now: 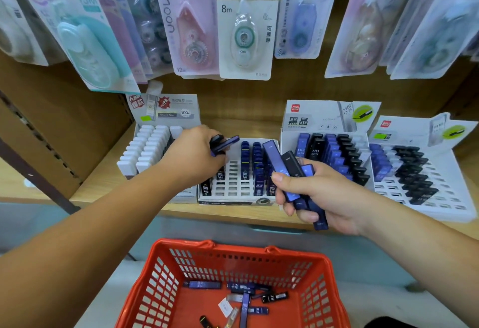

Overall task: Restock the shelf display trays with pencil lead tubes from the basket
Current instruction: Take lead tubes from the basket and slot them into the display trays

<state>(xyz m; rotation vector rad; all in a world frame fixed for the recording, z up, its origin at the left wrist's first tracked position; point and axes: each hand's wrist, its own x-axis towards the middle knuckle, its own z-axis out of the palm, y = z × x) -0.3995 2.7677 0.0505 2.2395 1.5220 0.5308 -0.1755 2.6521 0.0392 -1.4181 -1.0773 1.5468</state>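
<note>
Blue and black lead tubes [225, 143] sit pinched in your left hand's [191, 158] curled fingers — ease one upright into an empty slot of the tray [233, 185] just beneath them. Your right hand's [324, 194] fingers clamp a spare bundle [276, 162]; more lie in the basket [293, 253].

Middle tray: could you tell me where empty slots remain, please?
Open slots in the middle tray lie between its left-edge tubes and the blue columns; the far-right tray is bare along its front. Left, the white tubes are packed.
</note>
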